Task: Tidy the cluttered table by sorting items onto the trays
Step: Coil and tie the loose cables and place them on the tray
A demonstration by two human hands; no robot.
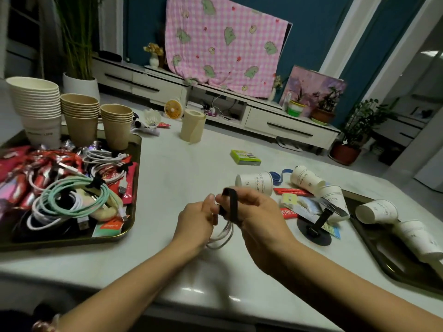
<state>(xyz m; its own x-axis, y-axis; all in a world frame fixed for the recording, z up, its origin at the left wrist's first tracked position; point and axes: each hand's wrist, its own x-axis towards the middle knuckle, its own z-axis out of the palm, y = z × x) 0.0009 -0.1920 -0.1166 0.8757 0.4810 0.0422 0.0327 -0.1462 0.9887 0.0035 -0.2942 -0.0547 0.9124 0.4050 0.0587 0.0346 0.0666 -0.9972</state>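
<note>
Both hands meet over the middle of the white table. My left hand (197, 219) grips a coiled white cable (221, 236) whose loops hang below it. My right hand (254, 212) pinches a black strap (231, 202) looped around that coil. On the left, a dark tray (129, 226) is packed with coiled cables, a mint-green cable (72, 195), red snack packets and stacks of paper cups (81, 116). A second dark tray (383, 257) on the right holds white paper cups (376, 210) lying on their sides.
Loose white cups (255, 183), red packets (292, 191), a black phone stand (316, 226) and a blue tape lie right of my hands. Farther back are a green box (244, 157), a paper roll (193, 125), a shuttlecock (152, 118) and a small fan (173, 109).
</note>
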